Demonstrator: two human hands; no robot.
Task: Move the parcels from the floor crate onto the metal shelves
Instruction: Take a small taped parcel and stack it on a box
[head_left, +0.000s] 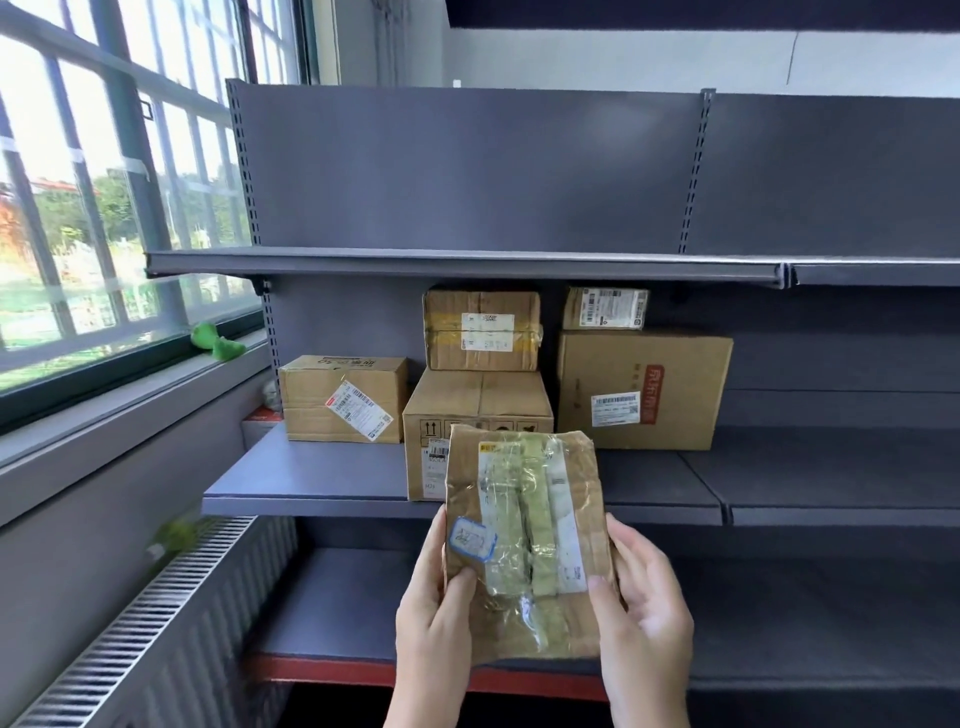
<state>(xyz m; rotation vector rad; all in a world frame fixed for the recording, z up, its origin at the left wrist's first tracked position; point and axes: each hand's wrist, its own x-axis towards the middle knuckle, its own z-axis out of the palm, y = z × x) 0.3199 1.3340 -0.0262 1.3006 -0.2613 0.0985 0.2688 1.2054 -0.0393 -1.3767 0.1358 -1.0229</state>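
Note:
I hold a flat brown parcel (527, 540) wrapped in clear tape, with a blue-edged sticker, upright in front of the grey metal shelves. My left hand (434, 618) grips its lower left edge and my right hand (644, 603) grips its lower right edge. On the middle shelf (311, 478) behind it stand several cardboard boxes: one at the left (343, 397), a larger one (478, 415) with a taped box (482, 330) on top, and a big box (644, 389) at the right carrying a small parcel (605, 307). The floor crate is out of view.
The upper shelf (467, 262) and the lowest shelf (337, 613) with its red front edge carry nothing. A window with a sill holding a green object (215, 340) is on the left. A white radiator (156, 618) runs below it.

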